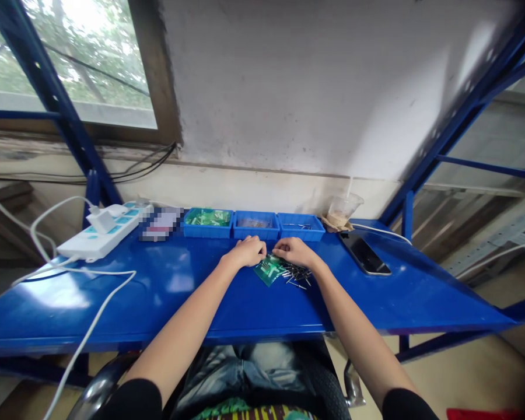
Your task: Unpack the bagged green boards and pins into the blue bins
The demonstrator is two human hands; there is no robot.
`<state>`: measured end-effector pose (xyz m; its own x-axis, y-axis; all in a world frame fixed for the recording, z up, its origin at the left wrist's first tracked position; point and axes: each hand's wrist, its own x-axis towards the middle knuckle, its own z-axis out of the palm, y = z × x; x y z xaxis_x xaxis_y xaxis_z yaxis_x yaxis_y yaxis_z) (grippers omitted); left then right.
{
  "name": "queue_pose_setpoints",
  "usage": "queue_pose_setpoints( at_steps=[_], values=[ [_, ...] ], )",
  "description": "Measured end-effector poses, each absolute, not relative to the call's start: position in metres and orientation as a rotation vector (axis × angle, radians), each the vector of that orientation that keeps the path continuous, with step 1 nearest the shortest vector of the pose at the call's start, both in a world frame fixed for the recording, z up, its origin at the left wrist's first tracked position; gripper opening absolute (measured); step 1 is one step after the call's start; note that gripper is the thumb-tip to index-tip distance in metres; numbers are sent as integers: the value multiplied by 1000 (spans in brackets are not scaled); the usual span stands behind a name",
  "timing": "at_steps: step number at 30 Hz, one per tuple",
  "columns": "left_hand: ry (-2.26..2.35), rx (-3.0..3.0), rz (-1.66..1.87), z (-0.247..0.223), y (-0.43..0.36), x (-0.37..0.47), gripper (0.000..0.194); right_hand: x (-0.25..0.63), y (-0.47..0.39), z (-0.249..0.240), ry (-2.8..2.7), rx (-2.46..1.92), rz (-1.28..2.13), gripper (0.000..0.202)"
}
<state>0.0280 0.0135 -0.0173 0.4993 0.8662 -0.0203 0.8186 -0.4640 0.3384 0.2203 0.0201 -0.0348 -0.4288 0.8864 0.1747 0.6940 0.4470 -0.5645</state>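
On the blue table, a small green plastic bag (269, 270) with pale pieces in it lies between my hands. My left hand (250, 252) is closed at the bag's upper left edge. Its fingers are curled, and what they pinch is too small to make out. My right hand (294, 252) has its fingers pressed together at the bag's upper right, above a loose pile of thin metal pins (298, 274). Behind the hands stand three blue trays: the left one (208, 234) holds green bags, the middle one (256, 233) clear bags, the right one (301, 235) a few metal pins.
A white power strip (90, 243) with cables lies at the left of the blue table (157, 309), beside a blurred packet (161, 224). To the right are a black phone (365, 252) and a plastic cup (343, 210) with a straw. Blue frame posts rise on both sides.
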Motion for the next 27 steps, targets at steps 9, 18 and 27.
queue_pose_setpoints(
  at_steps=[9,18,27],
  values=[
    [1454,2364,307,2,18,-2,20,216,17,-34,-2198,-1315,555,28],
    [1656,2203,802,1,15,2,33,190,1,-22,-2205,-1066,107,21],
    [1719,2180,884,-3,12,17,36,186,-6,-16,-2176,-1144,-176,18]
  ],
)
